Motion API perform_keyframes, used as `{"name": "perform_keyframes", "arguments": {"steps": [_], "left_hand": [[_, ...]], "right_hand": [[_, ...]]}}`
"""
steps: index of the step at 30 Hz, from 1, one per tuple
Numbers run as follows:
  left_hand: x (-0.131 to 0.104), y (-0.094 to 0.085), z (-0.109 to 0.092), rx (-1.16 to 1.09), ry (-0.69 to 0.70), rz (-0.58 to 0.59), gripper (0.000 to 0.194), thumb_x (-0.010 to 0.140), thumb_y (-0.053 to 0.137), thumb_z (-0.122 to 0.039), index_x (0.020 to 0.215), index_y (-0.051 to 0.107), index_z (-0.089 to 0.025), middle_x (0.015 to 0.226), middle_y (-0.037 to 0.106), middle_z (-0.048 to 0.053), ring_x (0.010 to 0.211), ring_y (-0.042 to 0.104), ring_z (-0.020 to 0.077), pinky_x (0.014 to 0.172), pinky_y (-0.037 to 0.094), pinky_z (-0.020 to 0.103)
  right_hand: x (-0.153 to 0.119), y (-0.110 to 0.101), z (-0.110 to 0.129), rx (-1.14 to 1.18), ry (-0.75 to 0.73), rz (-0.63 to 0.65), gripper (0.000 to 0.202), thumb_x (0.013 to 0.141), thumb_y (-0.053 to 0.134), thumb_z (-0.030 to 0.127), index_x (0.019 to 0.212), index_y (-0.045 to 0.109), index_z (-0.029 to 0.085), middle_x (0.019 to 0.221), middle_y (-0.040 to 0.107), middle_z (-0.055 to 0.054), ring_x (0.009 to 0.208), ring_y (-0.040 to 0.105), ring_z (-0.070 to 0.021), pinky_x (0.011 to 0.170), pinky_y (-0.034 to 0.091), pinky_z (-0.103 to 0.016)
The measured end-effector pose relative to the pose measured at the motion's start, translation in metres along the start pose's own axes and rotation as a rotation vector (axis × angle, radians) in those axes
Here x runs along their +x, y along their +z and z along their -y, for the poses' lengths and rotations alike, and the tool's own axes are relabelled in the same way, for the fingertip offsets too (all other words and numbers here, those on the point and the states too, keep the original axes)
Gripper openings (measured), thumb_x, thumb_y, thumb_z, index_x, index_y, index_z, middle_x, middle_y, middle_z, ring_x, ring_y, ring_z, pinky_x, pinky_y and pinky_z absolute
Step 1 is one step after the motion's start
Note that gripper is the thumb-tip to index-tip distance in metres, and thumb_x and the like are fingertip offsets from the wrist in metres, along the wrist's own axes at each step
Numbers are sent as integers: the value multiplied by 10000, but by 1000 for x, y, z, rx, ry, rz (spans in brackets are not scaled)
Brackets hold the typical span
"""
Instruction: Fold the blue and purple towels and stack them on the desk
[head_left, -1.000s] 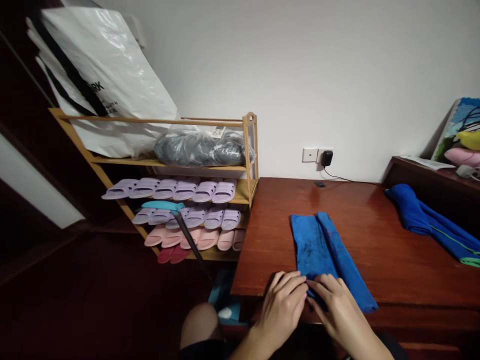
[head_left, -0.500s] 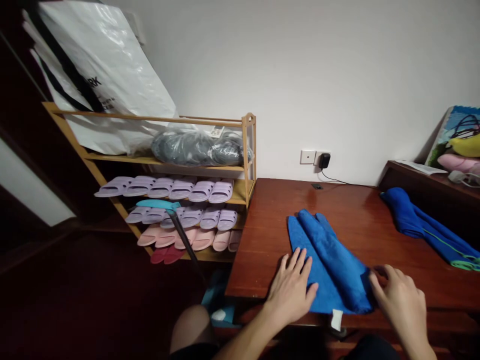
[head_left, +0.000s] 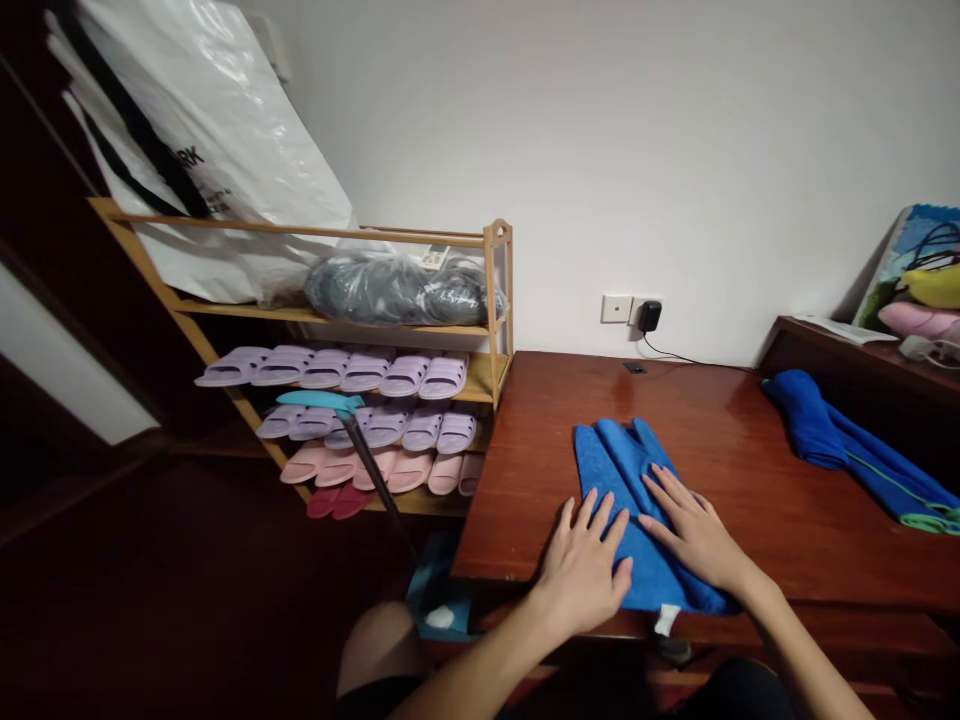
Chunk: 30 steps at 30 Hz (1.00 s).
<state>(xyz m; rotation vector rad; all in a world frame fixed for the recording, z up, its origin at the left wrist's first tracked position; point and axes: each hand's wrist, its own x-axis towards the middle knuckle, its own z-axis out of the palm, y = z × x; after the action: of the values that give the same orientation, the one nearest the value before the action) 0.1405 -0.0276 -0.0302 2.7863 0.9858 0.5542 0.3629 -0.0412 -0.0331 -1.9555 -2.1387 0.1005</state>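
A blue towel (head_left: 616,458), folded over on itself, lies on the brown wooden table (head_left: 540,420) close to its front edge. My left hand (head_left: 585,565) rests with fingers spread on the towel's left side. Across the folded part lies my right hand (head_left: 690,530), flat with its fingers stretched out and pressing on the cloth. A white label (head_left: 667,619) sticks out from the towel's near edge, over the table's front. Part of the fold is hidden under my right hand.
Another blue cloth (head_left: 817,430) with green edging lies at the table's right, beside a raised shelf (head_left: 787,345). A charger (head_left: 649,316) is plugged into the wall. Left of the table stands a wooden shoe rack (head_left: 495,330) with slippers (head_left: 405,375) and a large white bag (head_left: 247,130).
My right hand has moved left from the towel's right edge onto the fold, its fingers now stretched flat. The fold looks flatter. My left hand stays in place.
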Motion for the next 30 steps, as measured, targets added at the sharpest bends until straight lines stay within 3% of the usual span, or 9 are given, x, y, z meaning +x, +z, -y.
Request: {"name": "perform_keyframes", "arguments": {"steps": [5,9,13,16,18,20,25,27,30], "left_hand": [[-2,-2,-1,18,5,-12,533,931,384,-444,1409,386,-206,1483,337,92,1374,246,310,1075,252,554],[-10,-4,6,42,14,-17,542,932,387,-450,1418,367,-211,1494,319,83,1380,229,308,1073,253,548],[-23,-14,17,50,22,-7,535,937,389,-436,1428,345,-228,1500,307,75,1388,213,292,1081,238,534],[-33,-24,27,68,16,28,532,934,409,-402,1432,333,-232,1499,307,81,1385,221,294,1079,224,545],[-39,-30,35,80,12,37,532,931,418,-384,1434,327,-238,1500,304,82,1386,220,296,1075,224,552],[-44,-36,44,89,4,47,524,934,413,-372,1435,326,-245,1504,296,76,1390,210,294,1075,222,554],[-54,-53,72,88,5,117,526,927,413,-330,1440,303,-281,1515,270,50,1393,209,284,1068,225,569],[-52,-58,78,83,9,126,512,910,439,-315,1414,355,-285,1496,316,51,1379,250,291,1062,239,571],[-36,-58,75,81,-10,46,409,920,421,-298,1316,497,-229,1439,416,79,1351,319,277,1079,254,520]], "right_hand": [[-14,-1,-16,101,141,3,609,915,209,584,1455,234,303,1529,197,-32,1398,197,-203,1077,244,-517],[-22,3,-35,154,217,-67,610,914,212,574,1446,263,280,1472,341,-63,1348,312,-216,1058,263,-502],[-23,13,-45,143,284,-203,615,877,278,607,1374,381,260,1205,580,-78,1139,504,-258,954,358,-517],[-22,16,-39,154,187,-207,551,902,277,542,1318,445,223,1049,630,-79,992,576,-231,876,432,-435],[-23,15,-35,99,167,-179,502,925,257,475,1316,455,229,1053,631,-84,960,598,-218,827,460,-383],[-28,12,-37,-29,243,-159,493,933,241,430,1357,422,255,1042,629,-88,895,621,-219,752,478,-359],[-45,4,-80,-279,318,-98,501,935,218,369,1345,471,230,905,605,-110,778,620,-233,698,478,-373],[-45,-1,-95,-357,310,-155,501,923,250,388,1298,528,208,933,598,-141,817,611,-262,717,480,-413],[-35,-5,-97,-319,242,-339,528,915,276,452,1309,511,190,1233,526,-178,1081,547,-300,852,464,-457]]}}
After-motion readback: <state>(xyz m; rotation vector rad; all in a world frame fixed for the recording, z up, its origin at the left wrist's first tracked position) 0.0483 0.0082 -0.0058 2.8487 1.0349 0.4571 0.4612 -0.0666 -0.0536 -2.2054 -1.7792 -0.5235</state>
